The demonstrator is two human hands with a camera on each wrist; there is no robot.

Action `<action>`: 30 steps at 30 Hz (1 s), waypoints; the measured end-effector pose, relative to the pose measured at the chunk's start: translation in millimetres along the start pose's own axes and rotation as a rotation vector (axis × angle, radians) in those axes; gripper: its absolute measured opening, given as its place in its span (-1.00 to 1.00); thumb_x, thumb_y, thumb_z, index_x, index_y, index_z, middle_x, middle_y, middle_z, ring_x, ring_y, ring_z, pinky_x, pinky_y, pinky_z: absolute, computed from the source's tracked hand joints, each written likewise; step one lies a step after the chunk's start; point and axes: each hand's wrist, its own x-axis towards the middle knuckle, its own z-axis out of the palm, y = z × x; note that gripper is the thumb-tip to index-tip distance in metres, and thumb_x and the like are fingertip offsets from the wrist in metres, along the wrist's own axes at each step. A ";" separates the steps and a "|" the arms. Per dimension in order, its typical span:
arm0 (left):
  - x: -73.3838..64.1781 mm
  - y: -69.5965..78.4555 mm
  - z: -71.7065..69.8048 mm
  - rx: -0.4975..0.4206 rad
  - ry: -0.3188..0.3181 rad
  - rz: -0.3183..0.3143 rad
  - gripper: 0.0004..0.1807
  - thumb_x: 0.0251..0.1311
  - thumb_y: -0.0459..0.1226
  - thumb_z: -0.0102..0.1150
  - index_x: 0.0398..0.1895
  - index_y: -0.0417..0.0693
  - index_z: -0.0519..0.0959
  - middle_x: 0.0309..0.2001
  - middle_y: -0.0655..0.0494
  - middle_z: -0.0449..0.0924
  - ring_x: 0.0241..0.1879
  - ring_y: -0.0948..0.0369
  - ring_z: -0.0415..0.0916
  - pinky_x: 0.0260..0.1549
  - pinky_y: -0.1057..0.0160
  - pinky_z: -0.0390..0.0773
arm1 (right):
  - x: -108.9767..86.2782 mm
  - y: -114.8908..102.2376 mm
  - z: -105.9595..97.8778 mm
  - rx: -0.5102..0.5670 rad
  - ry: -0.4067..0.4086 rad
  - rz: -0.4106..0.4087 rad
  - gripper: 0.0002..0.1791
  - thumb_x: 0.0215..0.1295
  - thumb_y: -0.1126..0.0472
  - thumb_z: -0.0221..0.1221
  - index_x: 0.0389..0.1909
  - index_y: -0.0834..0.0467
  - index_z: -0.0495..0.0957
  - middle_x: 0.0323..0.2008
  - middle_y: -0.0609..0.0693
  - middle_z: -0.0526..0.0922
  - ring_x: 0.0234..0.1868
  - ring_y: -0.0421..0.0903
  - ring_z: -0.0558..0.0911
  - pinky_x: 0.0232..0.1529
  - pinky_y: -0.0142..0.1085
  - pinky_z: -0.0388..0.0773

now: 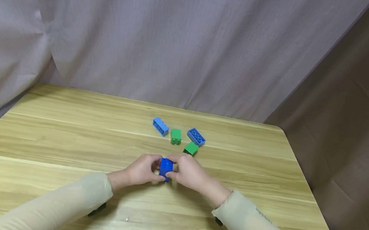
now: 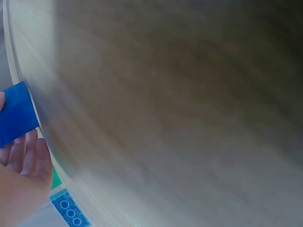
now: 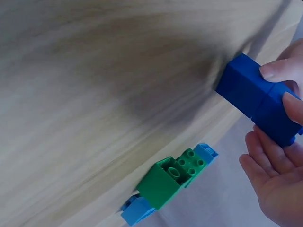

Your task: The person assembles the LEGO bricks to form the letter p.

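Note:
Two dark blue toy bricks are held one on top of the other; the studded upper brick [image 1: 167, 163] faces up between my hands. A seam shows between the upper one and the lower brick [image 3: 241, 85] in the right wrist view. My left hand [image 1: 141, 169] pinches the lower brick from the left, thumb on its near side. From the right, my right hand [image 1: 192, 173] grips the upper brick, thumb on the near face and fingers on the far side. In the left wrist view the blue brick [image 2: 19, 113] is cut off by the frame's edge.
Beyond the hands on the wooden table [image 1: 57, 143] lie a green brick [image 1: 176, 134], a second green brick [image 1: 191, 148] close to the right hand, a lighter blue brick [image 1: 160, 126] on its side, and another blue brick [image 1: 196, 136] with its hollow underside showing. Grey curtain [image 1: 167, 40] hangs behind.

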 end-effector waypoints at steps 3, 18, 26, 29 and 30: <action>-0.3 -1.4 -1.0 0.009 0.004 0.008 -0.65 -0.05 -0.28 0.39 -0.20 -0.22 0.53 -0.30 0.02 0.63 -0.32 0.26 0.54 -0.35 0.43 0.54 | 0.4 2.2 2.4 0.008 0.022 -0.024 -0.54 0.12 0.25 0.29 0.07 0.29 0.51 -0.01 0.16 0.63 0.02 0.01 0.59 0.00 -0.21 0.58; 1.6 0.5 1.1 0.012 -0.007 0.010 -0.63 -0.04 -0.30 0.38 -0.15 -0.21 0.53 -0.24 0.00 0.65 -0.25 0.22 0.59 -0.24 0.39 0.58 | 5.7 18.1 -0.9 0.188 0.027 -0.060 -0.49 0.07 0.07 0.34 0.04 0.20 0.55 0.03 0.05 0.62 0.15 0.00 0.52 0.24 -0.09 0.39; 1.5 0.8 1.3 0.024 0.000 0.009 -0.59 -0.07 -0.31 0.40 -0.12 -0.23 0.52 -0.24 0.00 0.65 -0.25 0.21 0.59 -0.24 0.37 0.59 | 1.3 15.7 4.0 0.175 0.104 -0.072 -0.58 0.10 0.14 0.32 -0.02 0.22 0.58 -0.03 0.07 0.64 0.09 0.00 0.55 0.18 -0.12 0.46; 0.7 1.1 0.6 0.026 -0.003 0.000 -0.58 -0.06 -0.30 0.40 -0.10 -0.21 0.52 -0.24 0.01 0.64 -0.25 0.22 0.58 -0.24 0.36 0.58 | 0.4 15.0 6.4 0.166 0.121 -0.081 -0.59 0.11 0.16 0.31 -0.03 0.24 0.58 -0.04 0.09 0.64 0.04 -0.02 0.57 0.10 -0.16 0.52; 0.4 0.9 0.4 0.030 -0.004 0.003 -0.58 -0.06 -0.30 0.40 -0.11 -0.22 0.51 -0.24 0.01 0.64 -0.25 0.22 0.58 -0.24 0.35 0.59 | 0.1 15.1 7.3 0.165 0.124 -0.083 -0.59 0.11 0.16 0.31 -0.03 0.25 0.57 -0.04 0.09 0.64 0.02 -0.02 0.57 0.09 -0.16 0.53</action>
